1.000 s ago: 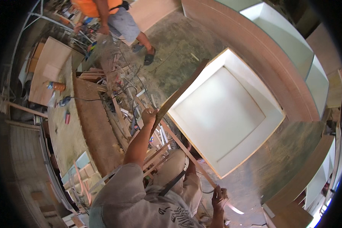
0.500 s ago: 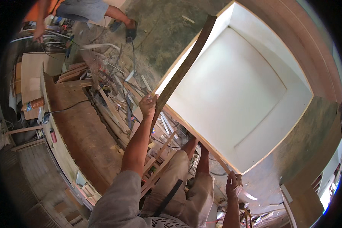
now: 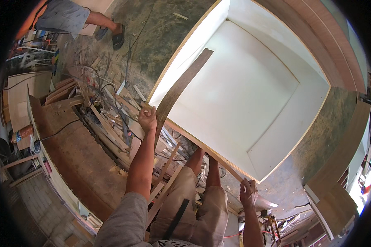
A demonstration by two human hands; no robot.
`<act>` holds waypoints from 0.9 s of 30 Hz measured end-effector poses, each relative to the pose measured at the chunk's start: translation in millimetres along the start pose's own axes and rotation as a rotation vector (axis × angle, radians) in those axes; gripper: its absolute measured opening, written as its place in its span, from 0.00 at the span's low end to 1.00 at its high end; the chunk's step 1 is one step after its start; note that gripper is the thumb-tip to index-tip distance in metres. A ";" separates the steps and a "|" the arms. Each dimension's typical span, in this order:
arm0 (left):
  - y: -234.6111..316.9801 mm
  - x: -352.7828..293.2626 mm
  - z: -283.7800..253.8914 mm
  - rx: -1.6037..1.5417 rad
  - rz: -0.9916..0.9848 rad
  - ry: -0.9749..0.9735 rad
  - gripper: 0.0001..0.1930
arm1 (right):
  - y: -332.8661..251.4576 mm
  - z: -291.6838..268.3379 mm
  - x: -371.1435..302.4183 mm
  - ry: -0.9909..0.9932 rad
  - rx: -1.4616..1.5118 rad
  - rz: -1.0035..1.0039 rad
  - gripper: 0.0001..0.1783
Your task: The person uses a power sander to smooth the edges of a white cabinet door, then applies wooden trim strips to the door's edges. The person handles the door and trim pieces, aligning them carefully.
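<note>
The left hand (image 3: 147, 119) grips the dark brown wood strip (image 3: 179, 86) near its lower end, leaving the rest angled over the open, white-lined wooden box (image 3: 243, 82). The right hand (image 3: 249, 192) pinches the narrow light-brown strip (image 3: 231, 170), apparently keeping it straight along the box's near edge; whether the left fingers also hold it, I cannot tell.

Place: a woodworking workshop, by all I see around me.
Underfoot: a stained, concrete-looking floor (image 3: 142, 76), strewn with debris.
Scrap: wood offcuts (image 3: 106, 126) and thin slats heaped to my left.
Stock: short boards (image 3: 61, 91) piled beyond the heap, a pale panel (image 3: 22, 88) near them.
Casework: a big open box (image 3: 243, 90), white inside with bare wooden edges, in front of me; wood-faced cabinetry (image 3: 317, 39) just past it.
</note>
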State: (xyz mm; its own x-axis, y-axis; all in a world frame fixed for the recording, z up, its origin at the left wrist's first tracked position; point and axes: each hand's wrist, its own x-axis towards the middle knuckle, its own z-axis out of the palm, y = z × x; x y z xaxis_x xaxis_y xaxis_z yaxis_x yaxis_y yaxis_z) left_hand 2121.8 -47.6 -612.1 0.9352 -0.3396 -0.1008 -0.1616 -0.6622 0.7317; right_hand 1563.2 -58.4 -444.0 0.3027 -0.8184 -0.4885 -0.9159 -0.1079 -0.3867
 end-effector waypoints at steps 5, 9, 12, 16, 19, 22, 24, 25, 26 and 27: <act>18.6 -6.0 8.7 0.218 0.042 0.073 0.15 | 8.7 5.5 2.1 0.048 0.026 -0.049 0.16; 0.8 0.7 12.9 -0.009 0.087 0.136 0.17 | 15.2 17.3 9.5 0.075 0.051 -0.096 0.15; 18.9 -1.0 14.8 0.237 0.052 0.118 0.16 | 25.6 23.3 11.0 0.080 0.004 -0.097 0.14; 21.4 0.0 11.1 0.193 -0.057 0.096 0.19 | 27.6 18.2 17.5 0.056 0.006 -0.087 0.12; 12.9 2.0 10.7 0.191 -0.072 0.107 0.23 | 29.1 17.1 25.2 0.073 0.002 -0.103 0.15; 8.5 6.1 9.4 0.212 -0.163 0.065 0.25 | 29.2 17.9 31.2 0.073 -0.013 -0.121 0.16; 16.0 3.3 13.8 0.199 -0.146 0.065 0.26 | 29.3 20.1 31.9 0.066 -0.027 -0.114 0.16; 20.0 2.3 16.2 0.221 -0.141 0.062 0.25 | 29.2 21.4 32.0 0.061 -0.034 -0.104 0.16; 19.7 2.4 15.5 0.247 -0.137 0.067 0.24 | 29.0 23.0 32.7 0.053 -0.037 -0.101 0.15; 19.3 2.7 14.9 0.273 -0.132 0.070 0.23 | 29.2 24.0 33.2 0.035 -0.035 -0.103 0.14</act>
State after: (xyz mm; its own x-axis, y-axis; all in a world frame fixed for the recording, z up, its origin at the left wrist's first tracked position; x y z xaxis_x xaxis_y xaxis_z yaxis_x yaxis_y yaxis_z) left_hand 2116.5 -71.2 -608.2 0.9716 -0.1979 -0.1297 -0.1068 -0.8558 0.5062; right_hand 1552.8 -75.2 -490.2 0.3871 -0.8210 -0.4196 -0.8890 -0.2116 -0.4061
